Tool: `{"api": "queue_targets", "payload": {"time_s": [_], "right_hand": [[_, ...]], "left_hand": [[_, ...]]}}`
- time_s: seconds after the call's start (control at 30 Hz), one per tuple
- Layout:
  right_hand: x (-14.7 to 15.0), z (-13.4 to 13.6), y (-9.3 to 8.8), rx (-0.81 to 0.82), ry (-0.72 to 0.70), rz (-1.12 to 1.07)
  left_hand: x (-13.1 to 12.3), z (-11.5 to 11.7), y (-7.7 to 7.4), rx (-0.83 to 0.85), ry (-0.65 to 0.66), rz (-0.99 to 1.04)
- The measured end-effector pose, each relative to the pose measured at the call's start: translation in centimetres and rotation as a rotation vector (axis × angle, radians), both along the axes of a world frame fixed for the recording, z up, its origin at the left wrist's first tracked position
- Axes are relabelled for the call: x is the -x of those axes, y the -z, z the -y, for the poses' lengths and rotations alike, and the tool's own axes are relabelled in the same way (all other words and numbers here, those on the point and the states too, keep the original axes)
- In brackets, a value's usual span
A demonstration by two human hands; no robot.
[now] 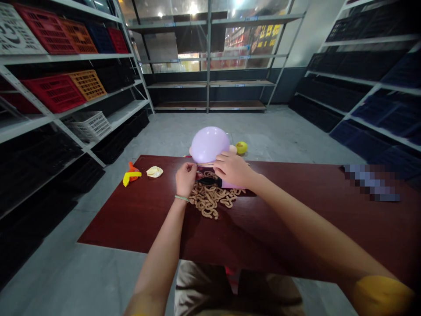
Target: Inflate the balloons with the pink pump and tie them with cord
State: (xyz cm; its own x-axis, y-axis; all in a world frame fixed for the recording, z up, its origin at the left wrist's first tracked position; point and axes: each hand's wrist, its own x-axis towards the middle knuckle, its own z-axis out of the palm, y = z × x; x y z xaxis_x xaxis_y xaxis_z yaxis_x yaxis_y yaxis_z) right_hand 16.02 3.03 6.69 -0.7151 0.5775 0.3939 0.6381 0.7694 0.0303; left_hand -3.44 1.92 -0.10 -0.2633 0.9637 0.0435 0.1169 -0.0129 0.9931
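Note:
An inflated lilac balloon stands at the far edge of the table, just beyond my hands. My left hand, with a pale green band at its wrist, is closed in a pinch at the balloon's lower left side. On the lower right side, the fingers of my right hand are bent and pressed together. A thin pale strip stretches between both sets of fingertips, seemingly the balloon's neck. Under my hands lie a black-ended object with a lilac body, partly covered, and a heap of tan curly pieces.
The dark red table holds a cream deflated balloon and yellow and orange limp pieces at left. A blurred item lies at right. Beyond the far edge is a yellow object. Shelves with crates line the room.

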Motion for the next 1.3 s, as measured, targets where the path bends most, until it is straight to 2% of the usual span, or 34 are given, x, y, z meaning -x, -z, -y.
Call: {"api": "queue_targets", "payload": {"time_s": [0.1,0.17,0.23,0.33,0.47,0.57,0.7,0.83,0.93,1.07,1.2,1.3], "right_hand": [[0.5,0.3,-0.2,0.013,-0.152,0.007],[0.7,0.4,-0.2,0.010,-0.186,0.005],[0.7,0.0,-0.3,0.005,-0.166,-0.015],[0.3,-1.1,-0.5,-0.008,-0.075,-0.073],[-0.4,-2.5,-0.8,-0.009,0.009,-0.118],[-0.6,-2.8,-1.2,-0.004,-0.040,-0.105],[-0.5,-2.5,-1.7,0.020,-0.101,-0.102],[-0.3,-2.4,-2.1,0.055,-0.088,-0.089],[-0.1,-2.6,-2.1,0.066,-0.070,-0.091],[0.1,-2.9,-2.1,0.102,-0.019,-0.118],[0.2,-2.6,-2.4,0.161,0.010,-0.109],[0.8,-2.1,-2.8,0.316,0.039,-0.124]], "left_hand": [[0.2,-0.1,0.1,0.088,0.026,-0.089],[0.2,-0.1,0.2,0.116,0.042,-0.159],[0.1,0.1,0.0,0.062,0.044,-0.221],[-0.2,0.5,-0.3,-0.126,0.030,-0.237],[-0.7,1.0,-0.6,-0.266,0.100,-0.215],[-0.9,1.1,-0.9,-0.222,0.178,-0.122],[-1.0,0.9,-1.3,-0.069,0.271,0.101],[-1.0,1.0,-1.8,0.023,0.318,0.315],[-0.9,1.1,-1.9,0.046,0.365,0.359],[-0.8,0.8,-1.5,0.001,0.436,0.218],[-0.9,0.8,-0.8,-0.136,0.435,-0.121],[-1.2,1.2,-0.6,-0.208,0.418,-0.363]]}}
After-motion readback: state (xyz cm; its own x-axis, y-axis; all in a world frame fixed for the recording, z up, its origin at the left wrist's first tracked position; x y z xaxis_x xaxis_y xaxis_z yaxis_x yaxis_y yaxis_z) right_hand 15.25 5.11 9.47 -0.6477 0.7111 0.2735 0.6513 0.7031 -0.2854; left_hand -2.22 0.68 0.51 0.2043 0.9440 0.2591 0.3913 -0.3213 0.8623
